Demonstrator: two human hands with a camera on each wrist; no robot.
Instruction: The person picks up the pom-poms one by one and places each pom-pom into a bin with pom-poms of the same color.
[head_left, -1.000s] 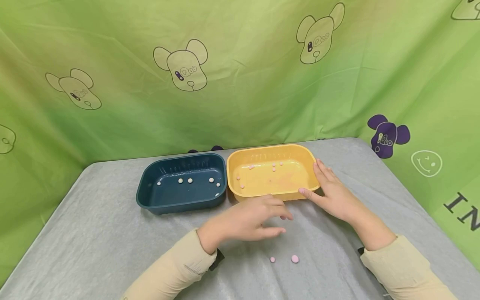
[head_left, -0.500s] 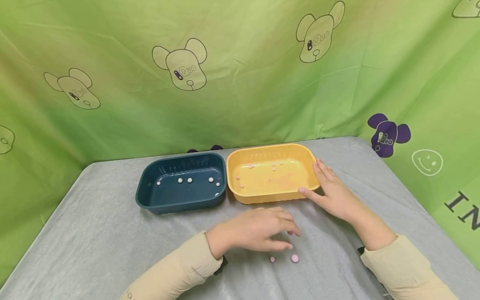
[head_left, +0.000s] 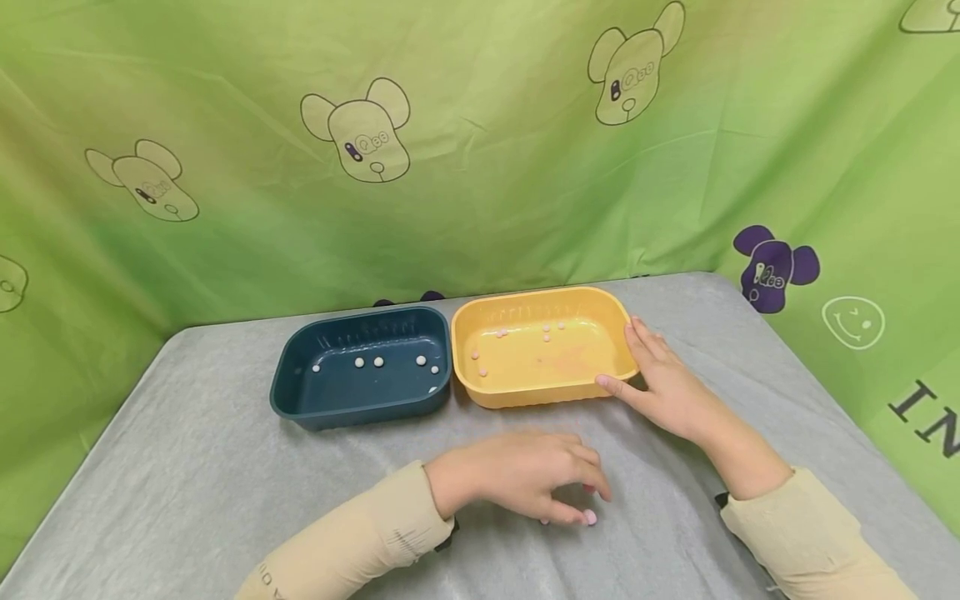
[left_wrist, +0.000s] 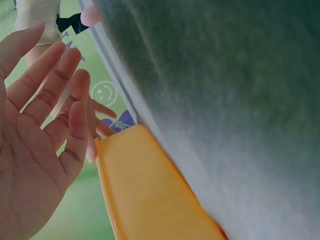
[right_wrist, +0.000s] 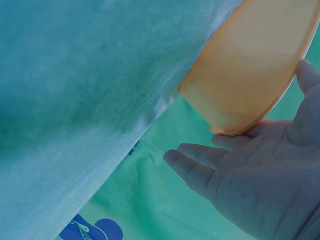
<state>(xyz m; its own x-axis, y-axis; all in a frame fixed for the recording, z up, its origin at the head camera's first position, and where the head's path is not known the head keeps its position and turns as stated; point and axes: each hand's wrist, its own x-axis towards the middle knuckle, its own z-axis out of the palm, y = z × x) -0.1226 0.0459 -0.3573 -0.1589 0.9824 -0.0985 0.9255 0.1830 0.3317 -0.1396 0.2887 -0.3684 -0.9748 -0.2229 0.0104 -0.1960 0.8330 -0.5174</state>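
Note:
My left hand (head_left: 525,475) hovers low over the grey cloth, its fingers loosely bent and spread. Beside the thumb tip lies a round pink ball (head_left: 590,517), and a smaller pink ball (head_left: 544,522) is mostly hidden under the thumb. In the left wrist view the pink ball (left_wrist: 91,16) sits at the cloth's edge, with a gap to the fingers (left_wrist: 60,82). Against the right corner of a yellow basin (head_left: 551,389) rests my right hand (head_left: 671,392), fingers straight along the side and thumb at the front rim. Several small pink balls lie in that basin.
A dark blue basin (head_left: 360,412) stands left of the yellow one, close against it, with several white balls (head_left: 378,362) inside. Grey cloth (head_left: 187,467) covers the table. Green printed fabric (head_left: 487,167) hangs behind and at the sides.
My left hand has moved down and to the right, away from the yellow basin's front, to the two pink balls on the cloth. The right hand stays at the basin.

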